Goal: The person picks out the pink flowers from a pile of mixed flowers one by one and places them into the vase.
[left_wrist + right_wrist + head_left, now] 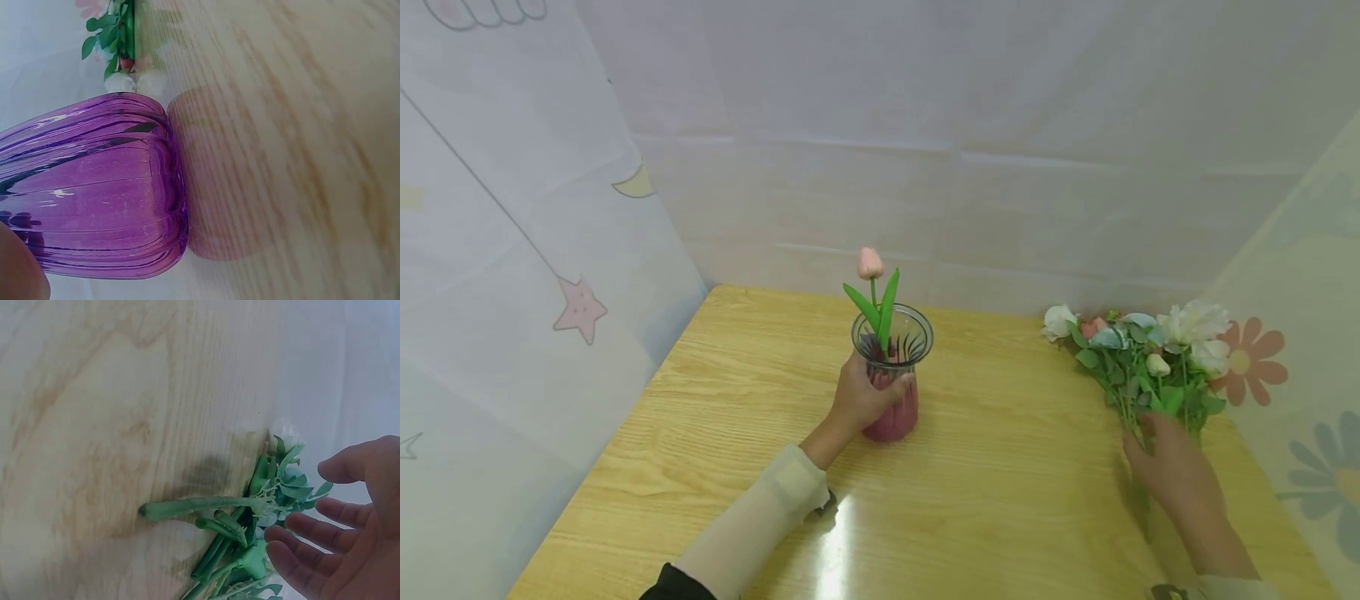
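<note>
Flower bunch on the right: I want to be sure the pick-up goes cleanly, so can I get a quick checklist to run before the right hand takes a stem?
1. Vase steadied: ok, left hand grips its purple body.
2. Vase upright on the table: ok.
3. Room in the vase mouth: ok, only one pink tulip stands in it.
4. Right hand free: ok, fingers spread, holding nothing.
5. Stems reachable: ok, cut ends of the flower bunch lie on the table beside the fingers.
6. One stem separable from the bunch: cannot tell.
</note>
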The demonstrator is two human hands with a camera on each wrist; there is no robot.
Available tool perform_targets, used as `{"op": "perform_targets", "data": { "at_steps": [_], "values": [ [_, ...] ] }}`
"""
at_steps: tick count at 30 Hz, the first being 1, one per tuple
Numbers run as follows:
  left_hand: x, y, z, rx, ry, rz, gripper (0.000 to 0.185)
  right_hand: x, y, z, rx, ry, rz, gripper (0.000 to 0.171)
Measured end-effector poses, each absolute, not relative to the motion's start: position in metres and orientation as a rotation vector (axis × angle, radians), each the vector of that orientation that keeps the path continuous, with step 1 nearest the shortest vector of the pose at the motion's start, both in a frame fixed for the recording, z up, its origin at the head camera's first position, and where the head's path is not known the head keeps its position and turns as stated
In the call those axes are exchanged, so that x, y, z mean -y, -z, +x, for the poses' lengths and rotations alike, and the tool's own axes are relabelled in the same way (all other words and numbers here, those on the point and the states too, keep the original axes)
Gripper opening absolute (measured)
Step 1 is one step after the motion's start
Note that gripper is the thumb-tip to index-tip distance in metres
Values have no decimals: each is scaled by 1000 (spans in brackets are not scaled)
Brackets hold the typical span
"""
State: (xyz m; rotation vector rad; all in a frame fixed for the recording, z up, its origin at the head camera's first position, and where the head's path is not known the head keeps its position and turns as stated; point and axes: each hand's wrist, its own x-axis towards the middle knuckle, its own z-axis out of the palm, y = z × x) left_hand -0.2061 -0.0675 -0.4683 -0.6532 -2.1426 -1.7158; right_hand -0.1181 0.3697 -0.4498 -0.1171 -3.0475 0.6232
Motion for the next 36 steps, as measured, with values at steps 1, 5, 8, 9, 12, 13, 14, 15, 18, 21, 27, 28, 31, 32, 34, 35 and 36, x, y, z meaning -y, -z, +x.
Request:
{"op": "perform_targets", "data": {
  "at_steps": [1, 5, 8, 9, 12, 13, 14, 15, 18, 21, 27, 28, 31, 32, 34, 35, 36],
  "values": [
    [68, 468, -206, 2146, 1714, -651, 66, -370, 450, -118, 3054, -617, -118, 60],
    [68, 468, -206, 2152, 1711, -643, 68, -373, 450, -118, 3097, -599, -129, 63],
    [68, 468, -206, 2150, 1707, -645, 68, -376, 452, -121, 3133, -595, -138, 65],
    [68, 468, -206, 2150, 1703, -645, 68, -377, 452, -121, 3140, -594, -140, 65],
    [69, 468, -206, 2151, 1688, -642, 72, -379, 455, -123, 3159, -589, -142, 65],
    [69, 469, -206, 2152, 1687, -640, 73, -380, 456, -123, 3165, -585, -142, 65],
    [69, 469, -206, 2155, 1683, -636, 73, -380, 457, -123, 3168, -583, -136, 65],
    [69, 469, -206, 2157, 1684, -633, 74, -380, 457, -123, 3175, -580, -132, 65],
    [68, 469, -206, 2163, 1696, -626, 75, -381, 459, -123, 3194, -567, -132, 64],
    [68, 469, -206, 2173, 1705, -618, 78, -381, 460, -123, 3219, -555, -139, 62],
    [68, 469, -206, 2188, 1693, -609, 82, -383, 460, -124, 3261, -546, -146, 60],
    [68, 469, -206, 2185, 1693, -612, 82, -383, 461, -124, 3265, -545, -148, 60],
    [68, 469, -207, 2180, 1695, -622, 83, -386, 464, -125, 3274, -538, -149, 61],
    [68, 469, -206, 2182, 1695, -623, 83, -387, 465, -125, 3276, -533, -149, 61],
    [68, 469, -206, 2185, 1691, -623, 84, -389, 467, -125, 3275, -521, -150, 61],
    [68, 469, -206, 2187, 1692, -623, 86, -390, 468, -125, 3276, -517, -153, 62],
    [68, 468, -206, 2188, 1692, -621, 86, -390, 469, -125, 3279, -513, -156, 62]
  ]
}}
